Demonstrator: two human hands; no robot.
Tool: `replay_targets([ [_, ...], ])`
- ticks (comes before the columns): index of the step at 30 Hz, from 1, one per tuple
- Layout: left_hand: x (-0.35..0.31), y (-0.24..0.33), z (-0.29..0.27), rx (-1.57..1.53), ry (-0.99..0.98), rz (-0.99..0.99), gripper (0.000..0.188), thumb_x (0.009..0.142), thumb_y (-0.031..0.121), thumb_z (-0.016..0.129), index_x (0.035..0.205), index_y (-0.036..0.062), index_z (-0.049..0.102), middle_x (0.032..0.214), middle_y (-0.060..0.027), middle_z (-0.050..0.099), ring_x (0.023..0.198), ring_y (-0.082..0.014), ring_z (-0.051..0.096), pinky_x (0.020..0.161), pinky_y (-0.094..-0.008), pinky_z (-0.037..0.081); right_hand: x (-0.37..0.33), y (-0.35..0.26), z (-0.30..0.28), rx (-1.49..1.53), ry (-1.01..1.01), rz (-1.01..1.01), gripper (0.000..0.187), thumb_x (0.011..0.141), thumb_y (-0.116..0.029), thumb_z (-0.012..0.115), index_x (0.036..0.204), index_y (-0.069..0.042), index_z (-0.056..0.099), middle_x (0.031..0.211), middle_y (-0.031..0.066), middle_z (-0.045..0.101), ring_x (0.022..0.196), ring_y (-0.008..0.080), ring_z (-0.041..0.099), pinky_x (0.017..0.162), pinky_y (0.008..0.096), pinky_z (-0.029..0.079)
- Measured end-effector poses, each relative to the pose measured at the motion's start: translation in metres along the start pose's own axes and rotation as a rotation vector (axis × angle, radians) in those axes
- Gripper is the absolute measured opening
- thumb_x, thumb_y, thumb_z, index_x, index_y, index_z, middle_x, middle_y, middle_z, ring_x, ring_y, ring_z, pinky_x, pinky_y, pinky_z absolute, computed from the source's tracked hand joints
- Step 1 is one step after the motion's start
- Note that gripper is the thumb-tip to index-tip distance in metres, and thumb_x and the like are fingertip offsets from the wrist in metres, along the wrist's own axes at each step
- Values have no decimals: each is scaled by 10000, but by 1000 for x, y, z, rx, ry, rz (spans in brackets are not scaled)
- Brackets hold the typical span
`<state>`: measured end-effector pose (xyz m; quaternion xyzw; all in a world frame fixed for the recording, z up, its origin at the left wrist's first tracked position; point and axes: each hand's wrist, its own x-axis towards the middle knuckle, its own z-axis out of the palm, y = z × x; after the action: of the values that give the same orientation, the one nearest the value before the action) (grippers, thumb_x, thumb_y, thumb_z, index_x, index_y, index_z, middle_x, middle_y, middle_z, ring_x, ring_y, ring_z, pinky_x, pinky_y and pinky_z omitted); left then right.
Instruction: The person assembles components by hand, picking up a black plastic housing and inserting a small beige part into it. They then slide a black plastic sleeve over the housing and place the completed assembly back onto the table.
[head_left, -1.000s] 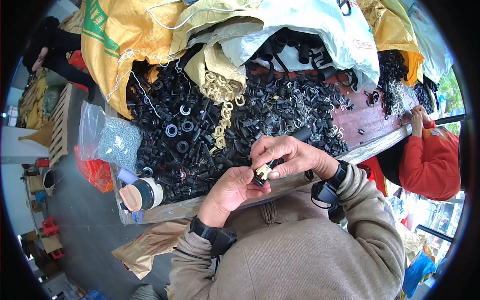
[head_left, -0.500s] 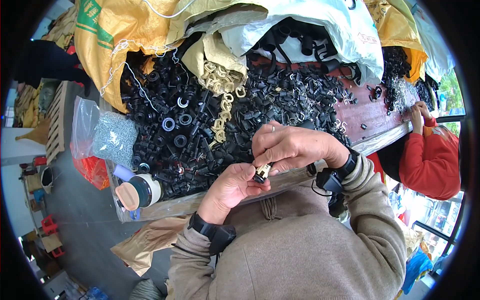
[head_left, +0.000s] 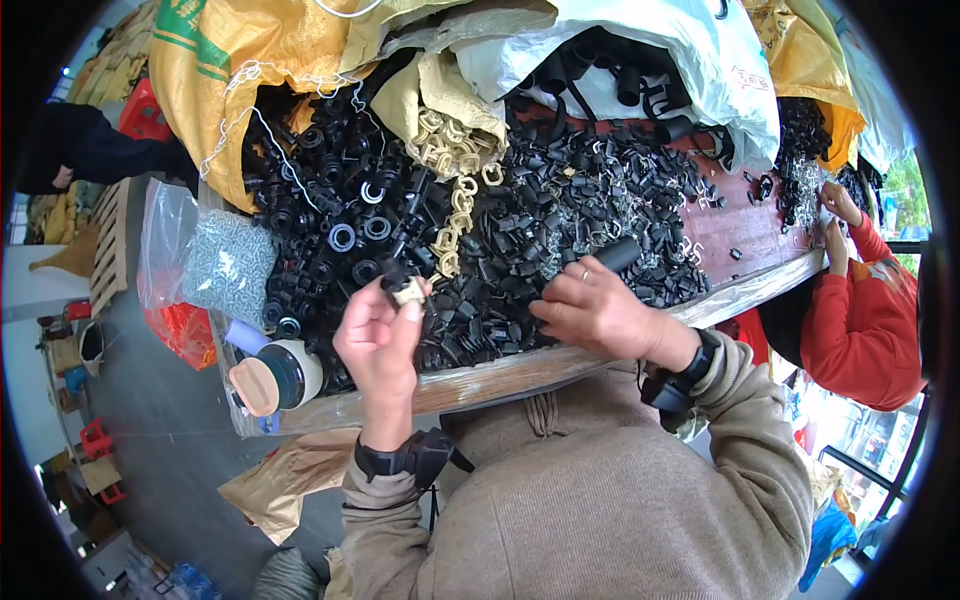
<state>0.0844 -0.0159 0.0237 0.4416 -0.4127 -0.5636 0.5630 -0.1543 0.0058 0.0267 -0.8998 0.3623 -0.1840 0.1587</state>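
My left hand (head_left: pixel 375 345) is raised over the near edge of the table, its thumb and fingers closed on a small black plastic fitting with a cream ring (head_left: pixel 406 291) on it. Over the heap of small black plastic clips (head_left: pixel 560 200) is my right hand (head_left: pixel 605 315), its fingers bent together; whatever they pinch, if anything, is hidden. A short black tube (head_left: pixel 618 254) lies just beyond its knuckles. Cream square rings (head_left: pixel 458 215) trail from an open sack toward my left hand. Larger black fittings (head_left: pixel 320 215) are piled to the left of them.
A bag of small metal screws (head_left: pixel 228 268) and a lidded cup (head_left: pixel 288 376) occupy the table's left end. Yellow sacks (head_left: pixel 250 50) and a white sack (head_left: pixel 620 50) line the back. A person in a red sleeve (head_left: pixel 850 335) works at right; another's dark sleeve (head_left: pixel 110 150) is far left.
My hands have parted. The left has lifted leftward with the fitting and cream ring, and the right has let go of them and moved right over the clips. The dark-sleeved person has come further into view.
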Motion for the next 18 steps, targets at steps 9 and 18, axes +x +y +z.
replay_targets([
  [9, -10, -18, 28, 96, -179, -123, 294, 719, 12, 629, 992, -44, 536, 882, -87, 600, 724, -128, 588, 661, -211, 466, 12, 6, 18, 328, 204, 257, 110, 744, -131, 592, 773, -26, 575, 706, 49, 518, 628, 164, 483, 554, 262, 360],
  [18, -6, -21, 46, -200, -232, -470, 331, 711, 82, 666, 997, -29, 543, 870, -80, 608, 744, -127, 591, 637, -208, 463, 4, -4, 5, 967, 299, 601, 194, 826, -193, 548, 788, -3, 565, 604, -29, 468, 575, 34, 415, 501, 197, 355],
])
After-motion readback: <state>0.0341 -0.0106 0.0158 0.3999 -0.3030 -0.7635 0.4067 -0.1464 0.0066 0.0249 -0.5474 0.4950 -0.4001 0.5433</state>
